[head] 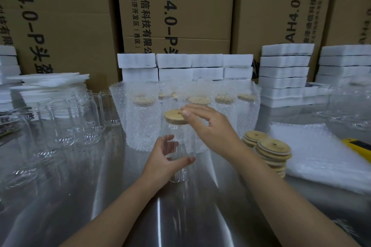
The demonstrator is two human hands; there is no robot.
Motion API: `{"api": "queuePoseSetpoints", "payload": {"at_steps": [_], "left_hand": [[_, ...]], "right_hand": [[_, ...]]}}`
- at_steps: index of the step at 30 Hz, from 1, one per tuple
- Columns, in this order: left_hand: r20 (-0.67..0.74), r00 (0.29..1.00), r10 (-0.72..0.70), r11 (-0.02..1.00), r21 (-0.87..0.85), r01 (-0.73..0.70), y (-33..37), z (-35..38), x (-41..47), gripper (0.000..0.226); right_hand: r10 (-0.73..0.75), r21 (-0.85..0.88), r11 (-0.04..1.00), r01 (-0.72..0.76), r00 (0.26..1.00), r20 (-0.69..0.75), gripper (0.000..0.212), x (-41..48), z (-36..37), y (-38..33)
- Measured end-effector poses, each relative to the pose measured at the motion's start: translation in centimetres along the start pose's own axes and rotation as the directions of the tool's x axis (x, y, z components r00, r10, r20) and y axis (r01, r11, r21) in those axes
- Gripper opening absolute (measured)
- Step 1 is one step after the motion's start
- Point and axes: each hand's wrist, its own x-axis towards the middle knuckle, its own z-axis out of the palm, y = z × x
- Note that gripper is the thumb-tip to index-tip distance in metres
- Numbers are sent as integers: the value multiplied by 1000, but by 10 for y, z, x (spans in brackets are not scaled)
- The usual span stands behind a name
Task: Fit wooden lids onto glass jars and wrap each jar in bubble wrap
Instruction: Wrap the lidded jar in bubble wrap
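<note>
Metal, bright and streaked with glare, made up the top of your bench (160, 216). Brown printed cartons (176, 6) walled off the room behind it; at least three stood side by side.

The glass jar (186, 138) stood upright on the bench right in front of you, and everything else lay around it. Your left hand (162, 162) was curled round the jar's lower half, thumb on the near side and fingers on the far side. Your right hand (212, 128) reached over from the right with its fingers fairly straight, their tips resting on the wooden lid (173, 116) that sat on the jar's mouth.

Just behind the jar stood a cluster of bubble-wrapped jars (144, 126); at least five lids showed through the wrap. Behind those, eight white foam blocks (184, 66) sat in two rows of four against the cartons, and more blocks rose in stacks farther right.

Left of the jar stood a group of bare, lidless jars (88, 122), too blurred to count exactly, though there were more than six. Behind them lay a pile of white foam sheets (50, 80).

Right of the jar, two stacks of spare lids (271, 150) leaned together. Beyond them lay flat bubble wrap sheets (321, 156), with one yellow object (359, 146) on top.
</note>
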Motion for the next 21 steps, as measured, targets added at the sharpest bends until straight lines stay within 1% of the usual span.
{"api": "queuePoseSetpoints", "payload": {"at_steps": [2,4,5,8,10,12,13,14,16,17,18,19,21], "left_hand": [[-7,1000,-7,1000,6,7,-1,0,1,83],[-4,1000,-2,1000,24,2,-3,-2,1,83],[-1,1000,2,1000,30,-2,-4,-2,1,83],[1,1000,9,999,37,-9,-6,-2,2,84],[5,1000,12,999,43,-12,-7,-2,3,84],[7,1000,13,999,41,-13,-7,-2,4,84],[6,1000,14,999,38,-14,-8,-2,4,83],[5,1000,14,999,36,-14,-8,-2,4,83],[6,1000,11,999,31,-11,-8,-3,4,84],[9,1000,9,1000,27,-10,-8,-3,4,84],[10,1000,8,1000,20,-8,-8,-3,4,85],[10,1000,7,1000,15,-7,-8,-3,3,85],[8,1000,13,1000,16,-13,-7,-2,3,84]], "right_hand": [[118,40,993,-113,985,-130,39,2,-22,0],[260,35,965,-260,930,-258,32,4,-50,9],[313,-11,944,-331,901,-301,27,4,-66,15],[436,-166,832,-530,808,-396,22,0,-106,44],[492,-173,761,-625,731,-473,19,-6,-127,65],[547,-174,685,-707,658,-518,21,-12,-143,82],[593,-196,624,-757,621,-512,24,-14,-149,90],[650,-241,534,-810,576,-495,29,-17,-152,97],[759,-363,304,-881,454,-467,46,-22,-152,106],[793,-406,209,-889,398,-462,54,-25,-151,109],[810,-431,152,-890,362,-462,55,-28,-148,112],[811,-443,124,-888,348,-471,49,-30,-147,114],[790,-439,110,-892,346,-506,30,-32,-146,121]]}}
